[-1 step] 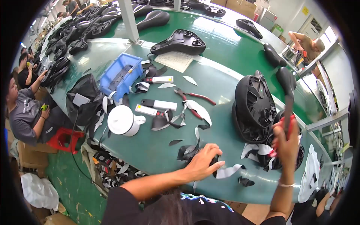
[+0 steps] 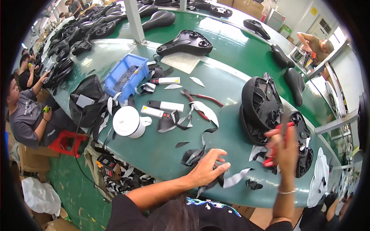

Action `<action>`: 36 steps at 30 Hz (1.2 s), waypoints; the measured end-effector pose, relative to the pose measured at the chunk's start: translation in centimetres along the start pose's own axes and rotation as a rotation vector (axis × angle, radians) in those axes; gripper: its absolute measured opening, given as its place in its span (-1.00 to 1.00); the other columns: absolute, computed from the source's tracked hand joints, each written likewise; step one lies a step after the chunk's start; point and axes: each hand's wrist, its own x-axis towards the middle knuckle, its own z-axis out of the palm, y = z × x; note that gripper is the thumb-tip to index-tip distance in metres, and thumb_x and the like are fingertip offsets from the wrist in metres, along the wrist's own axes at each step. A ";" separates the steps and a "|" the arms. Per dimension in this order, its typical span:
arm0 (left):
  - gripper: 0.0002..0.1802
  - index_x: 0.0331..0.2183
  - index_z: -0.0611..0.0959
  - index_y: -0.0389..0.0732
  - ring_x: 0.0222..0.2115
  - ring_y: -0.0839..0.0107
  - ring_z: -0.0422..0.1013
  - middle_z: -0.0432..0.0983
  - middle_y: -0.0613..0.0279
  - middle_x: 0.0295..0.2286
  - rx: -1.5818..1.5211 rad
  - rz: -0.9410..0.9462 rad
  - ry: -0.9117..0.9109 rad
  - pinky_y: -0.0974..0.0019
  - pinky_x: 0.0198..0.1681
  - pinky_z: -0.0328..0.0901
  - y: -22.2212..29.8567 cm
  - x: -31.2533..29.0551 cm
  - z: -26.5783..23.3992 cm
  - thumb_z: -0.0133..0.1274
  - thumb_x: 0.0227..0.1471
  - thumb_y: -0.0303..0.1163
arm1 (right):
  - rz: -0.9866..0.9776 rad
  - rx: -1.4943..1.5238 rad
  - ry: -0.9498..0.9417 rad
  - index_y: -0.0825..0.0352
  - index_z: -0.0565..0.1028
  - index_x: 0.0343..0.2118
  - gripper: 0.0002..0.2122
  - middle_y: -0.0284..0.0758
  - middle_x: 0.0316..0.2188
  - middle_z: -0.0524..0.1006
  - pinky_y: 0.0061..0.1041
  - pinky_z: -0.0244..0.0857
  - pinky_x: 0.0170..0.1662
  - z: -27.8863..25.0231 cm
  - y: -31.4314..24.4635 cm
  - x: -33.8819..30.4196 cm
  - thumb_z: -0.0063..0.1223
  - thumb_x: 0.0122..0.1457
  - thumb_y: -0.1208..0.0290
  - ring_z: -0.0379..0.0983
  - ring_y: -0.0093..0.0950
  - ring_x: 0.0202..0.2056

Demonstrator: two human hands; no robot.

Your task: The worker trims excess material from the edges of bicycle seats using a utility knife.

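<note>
Lower centre, the left hand spreads open on limp, light black scraps; the blurred right hand grips red-handled scissors by the handles.

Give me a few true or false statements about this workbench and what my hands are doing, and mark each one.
1. The left hand rests on black scraps at the table's near edge. True.
2. The right hand is empty. False: it grips a red-handled tool.
3. The white mug stands inside the blue bin. False: it stands on the green table, nearer than the bin.
4. Red-handled pliers lie on the table. True.
</note>
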 end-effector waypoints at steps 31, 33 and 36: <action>-0.50 -0.07 0.43 -0.28 -0.52 0.59 0.39 0.48 0.29 -0.50 -0.557 -0.218 0.319 0.47 -0.44 0.30 0.8 -10.0 -8.4 0.02 0.13 -0.08 | -0.680 -0.286 -0.243 0.44 0.46 -0.29 -0.82 -0.11 -0.23 0.47 -0.36 0.30 -0.14 11.8 0.5 -5.5 0.09 0.10 0.44 0.41 -0.15 -0.19; -0.52 -0.08 0.44 -0.28 -0.52 0.60 0.38 0.48 0.29 -0.50 -0.547 -0.222 0.297 0.48 -0.44 0.30 0.5 -10.2 -8.5 0.02 0.13 -0.10 | -0.718 -0.285 -0.244 0.43 0.46 -0.30 -0.83 -0.11 -0.25 0.48 -0.35 0.31 -0.19 11.9 0.3 -5.6 0.10 0.09 0.45 0.42 -0.15 -0.23; -0.54 -0.09 0.45 -0.28 -0.52 0.61 0.38 0.48 0.30 -0.52 -0.531 -0.232 0.305 0.48 -0.44 0.29 0.1 -10.5 -8.6 0.02 0.13 -0.11 | -0.573 -0.331 -0.322 0.42 0.45 -0.34 -0.84 -0.12 -0.32 0.47 -0.33 0.32 -0.30 12.1 0.0 -6.0 0.12 0.08 0.45 0.42 -0.16 -0.31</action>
